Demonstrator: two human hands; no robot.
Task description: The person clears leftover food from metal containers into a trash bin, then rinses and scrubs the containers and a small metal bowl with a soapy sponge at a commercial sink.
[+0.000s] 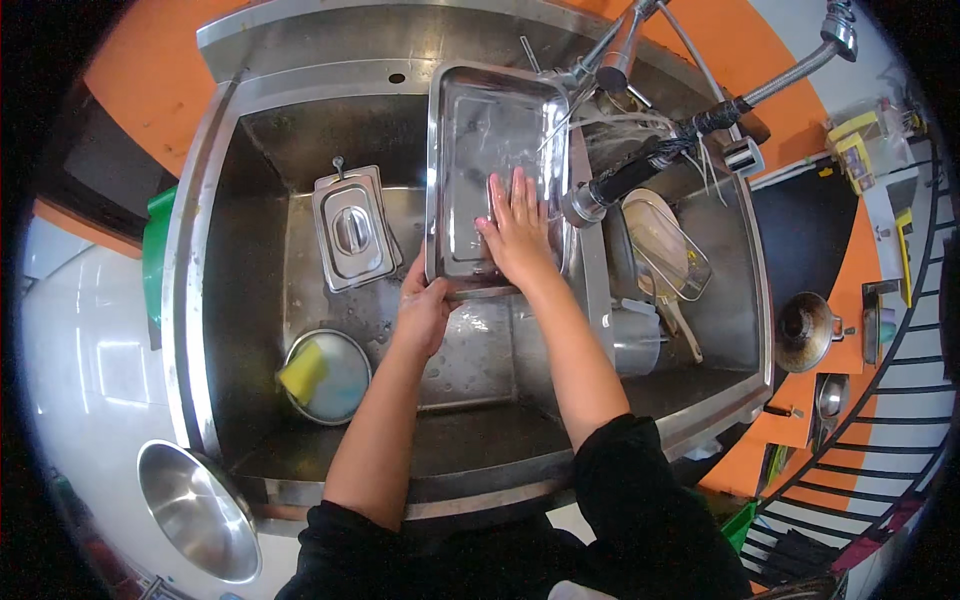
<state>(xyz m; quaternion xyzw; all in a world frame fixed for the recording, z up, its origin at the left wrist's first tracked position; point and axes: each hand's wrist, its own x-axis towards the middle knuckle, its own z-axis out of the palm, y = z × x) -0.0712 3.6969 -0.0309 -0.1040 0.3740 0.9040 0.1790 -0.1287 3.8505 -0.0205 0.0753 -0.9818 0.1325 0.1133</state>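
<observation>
A rectangular stainless steel tray [469, 105] is tilted over the sink, its far end near the back ledge. My left hand [426, 304] grips its near left corner, thumb on the rim. Flat on the tray's wet inner surface lies my right hand [517, 229], fingers apart. Just right of it hangs the black spray head [589, 202] of a faucet hose. In the left basin, steel pan lids [337, 259] are stacked left of the tray. A round metal bowl [347, 409] nearer to me contains cloudy liquid and a yellow sponge [304, 373].
The right basin [720, 330] contains a clear plastic jug [636, 349], a wire strainer [694, 274] and other utensils. A large steel bowl [196, 510] stands outside the sink at lower left. Faucet pipes [622, 52] rise behind the tray. A wok-like pan [804, 332] sits far right.
</observation>
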